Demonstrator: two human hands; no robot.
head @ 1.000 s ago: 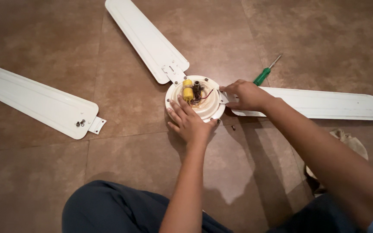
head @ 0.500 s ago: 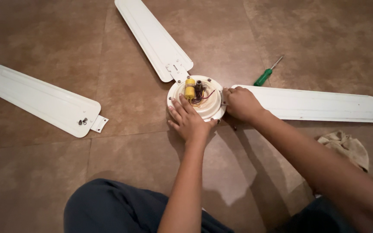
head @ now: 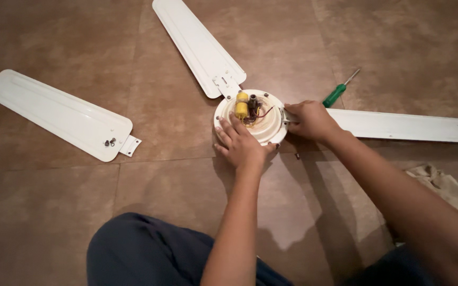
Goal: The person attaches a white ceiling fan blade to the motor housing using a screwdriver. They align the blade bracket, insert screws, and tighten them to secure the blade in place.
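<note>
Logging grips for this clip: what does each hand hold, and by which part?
The left hand presses on the near rim of the white fan motor housing. The right hand closes on the inner end of the right-side blade, at the housing.

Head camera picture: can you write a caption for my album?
Two hands, left hand and right hand, grip a white fan motor hub on the brown floor.

— How are my hands placed?

— Left hand (head: 242,144) lies flat, palm down, fingers spread and pointing away from me, forearm running straight out.

— And the other?

— Right hand (head: 307,119) is curled, knuckles up, fingers pinched — arm reaching in from the right.
</note>
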